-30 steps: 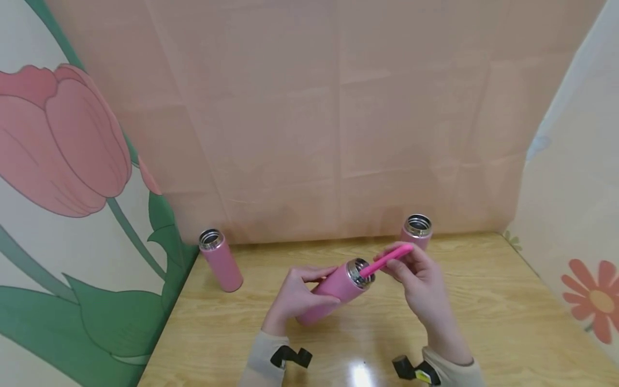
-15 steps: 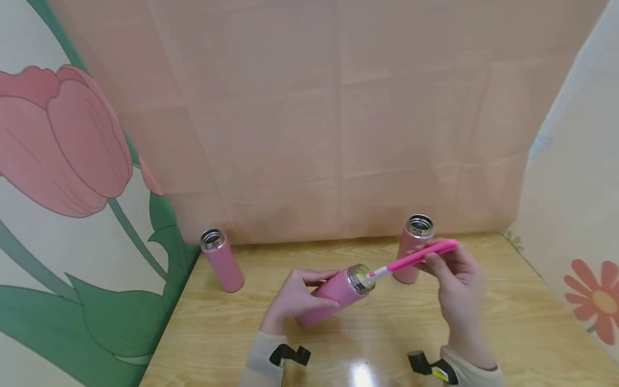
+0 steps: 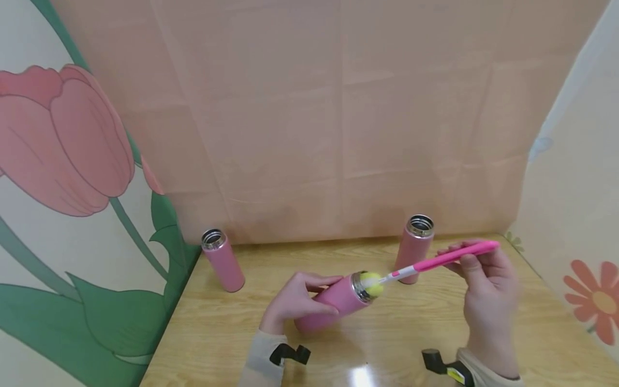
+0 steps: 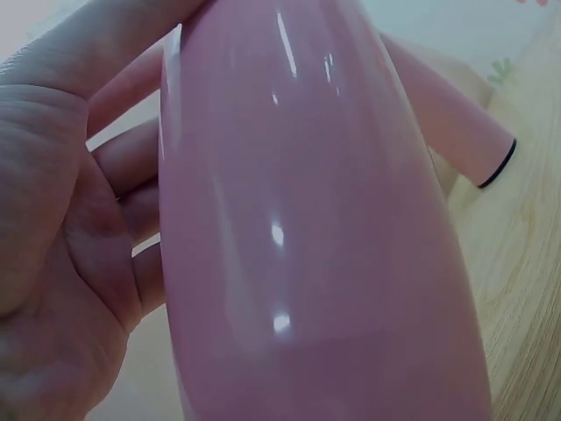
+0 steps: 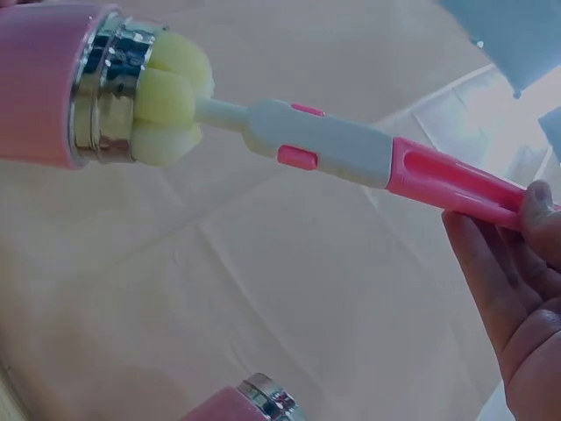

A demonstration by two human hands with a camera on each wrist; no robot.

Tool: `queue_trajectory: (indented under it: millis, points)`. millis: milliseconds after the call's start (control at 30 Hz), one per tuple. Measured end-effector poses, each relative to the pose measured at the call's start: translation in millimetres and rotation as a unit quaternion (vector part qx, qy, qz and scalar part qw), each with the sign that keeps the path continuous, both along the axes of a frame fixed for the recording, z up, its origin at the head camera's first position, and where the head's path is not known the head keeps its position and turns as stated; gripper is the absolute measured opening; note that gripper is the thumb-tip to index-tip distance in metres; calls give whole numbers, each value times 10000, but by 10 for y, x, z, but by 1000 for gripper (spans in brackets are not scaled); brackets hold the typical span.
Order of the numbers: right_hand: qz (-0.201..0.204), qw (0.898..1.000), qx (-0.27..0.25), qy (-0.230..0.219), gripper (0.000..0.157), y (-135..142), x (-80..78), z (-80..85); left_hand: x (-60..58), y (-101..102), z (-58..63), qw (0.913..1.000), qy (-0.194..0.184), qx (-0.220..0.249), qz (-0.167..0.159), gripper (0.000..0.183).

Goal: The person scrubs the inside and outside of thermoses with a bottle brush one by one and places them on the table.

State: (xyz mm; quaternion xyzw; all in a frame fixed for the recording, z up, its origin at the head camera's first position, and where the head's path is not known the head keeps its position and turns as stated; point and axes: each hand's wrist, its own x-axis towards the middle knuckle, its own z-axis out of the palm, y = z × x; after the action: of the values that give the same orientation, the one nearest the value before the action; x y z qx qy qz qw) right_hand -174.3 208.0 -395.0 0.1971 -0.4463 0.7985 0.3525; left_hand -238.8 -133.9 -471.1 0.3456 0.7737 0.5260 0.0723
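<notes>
My left hand (image 3: 297, 300) grips a pink bottle (image 3: 333, 303) around its body, tilted with its steel mouth toward the right. In the left wrist view the bottle's glossy side (image 4: 316, 219) fills the middle, the thumb and fingers about it. My right hand (image 3: 490, 301) pinches the pink handle of a sponge bottle brush (image 3: 435, 262) between thumb and fingers. The brush's yellow sponge head (image 5: 171, 101) is partly out of the bottle's threaded mouth, seen closely in the right wrist view; its inner end is hidden inside.
Two more pink bottles stand uncapped on the wooden table (image 3: 203, 333): one bottle (image 3: 224, 263) at the left, another bottle (image 3: 413, 250) at the back right, behind the brush. A peach cloth (image 3: 309, 134) hangs along the back edge.
My right hand has moved to the right, drawing the brush outward. Its white neck and yellow sponge now show beyond the bottle's mouth. My left hand and the bottle stay nearly in place.
</notes>
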Motion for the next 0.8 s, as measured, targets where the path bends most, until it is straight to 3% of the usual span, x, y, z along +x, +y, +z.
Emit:
queue_trajectory:
  millis: [167, 500, 600, 800]
  points:
    - [-122, 9992, -382, -79, 17, 23, 19, 33, -4, -13, 11, 10000, 34, -13, 3, 65]
    - [-671, 9898, -944, -829, 26, 28, 25, 75, -15, -37, 12, 9999, 133, -85, 67, 65]
    - [-850, 9851, -1003, -1109, 36, 43, 41, 76, -10, -56, 8, 9996, 209, -131, 120, 64]
    - [-800, 9802, -1279, -1280, 39, 63, 43, 82, -6, -76, 16, 9987, 395, -177, 285, 65]
